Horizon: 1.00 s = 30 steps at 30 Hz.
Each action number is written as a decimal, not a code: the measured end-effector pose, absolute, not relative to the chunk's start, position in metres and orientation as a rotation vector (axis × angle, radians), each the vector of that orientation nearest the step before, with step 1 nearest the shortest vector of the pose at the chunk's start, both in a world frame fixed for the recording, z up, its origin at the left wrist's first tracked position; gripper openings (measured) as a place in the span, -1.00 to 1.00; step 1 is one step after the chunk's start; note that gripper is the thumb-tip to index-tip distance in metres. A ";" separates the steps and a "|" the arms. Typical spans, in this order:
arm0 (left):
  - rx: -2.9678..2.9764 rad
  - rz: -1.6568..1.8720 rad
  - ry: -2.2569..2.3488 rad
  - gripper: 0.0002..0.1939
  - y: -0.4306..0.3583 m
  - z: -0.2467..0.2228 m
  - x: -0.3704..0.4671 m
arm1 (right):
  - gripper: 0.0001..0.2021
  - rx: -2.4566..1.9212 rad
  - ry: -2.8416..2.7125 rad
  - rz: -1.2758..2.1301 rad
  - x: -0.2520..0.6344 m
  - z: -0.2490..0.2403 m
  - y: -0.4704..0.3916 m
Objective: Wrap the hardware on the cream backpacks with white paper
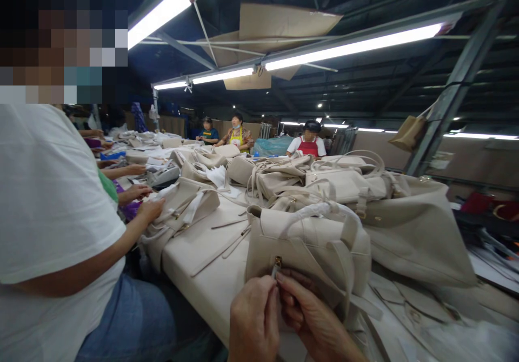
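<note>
A cream handbag stands on the table, its handle bound in white wrapping. On its near side is a small brass fitting, from which a short pale strip hangs down. My left hand is closed, thumb and forefinger pinched at this strip. From the right, my right hand meets it, thumb and forefinger also closed on the strip, with the other fingers curled beneath. The two sets of fingertips almost touch, and they cover the strip's lower end.
Several more cream bags are piled behind and to the right. Thin straps lie across the table. At my left sits a co-worker in a white shirt, hands on another bag. Flat bag parts and clear plastic are at right.
</note>
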<state>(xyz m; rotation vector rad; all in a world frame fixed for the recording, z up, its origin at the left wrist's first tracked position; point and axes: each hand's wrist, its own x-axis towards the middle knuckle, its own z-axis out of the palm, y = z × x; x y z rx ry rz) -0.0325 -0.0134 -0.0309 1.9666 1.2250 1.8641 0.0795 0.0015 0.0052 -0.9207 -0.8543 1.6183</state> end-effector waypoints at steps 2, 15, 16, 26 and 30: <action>1.980 1.850 1.182 -0.81 -0.013 -0.032 -0.034 | -0.52 -0.907 -0.830 1.648 0.079 0.004 0.002; 1.139 1.496 0.929 -0.55 -0.008 -0.015 -0.037 | -0.53 -0.881 -0.850 1.653 0.080 0.001 0.005; 1.161 1.465 0.958 -0.55 -0.006 -0.015 -0.038 | -0.53 -0.882 -0.858 1.650 0.080 0.002 0.005; 1.565 1.813 1.257 -0.81 -0.012 -0.016 -0.034 | -0.54 -0.893 -0.907 1.582 0.080 -0.003 0.005; 1.588 1.832 1.193 -0.83 -0.011 -0.011 -0.035 | -0.58 -0.872 -0.947 1.555 0.081 -0.010 0.007</action>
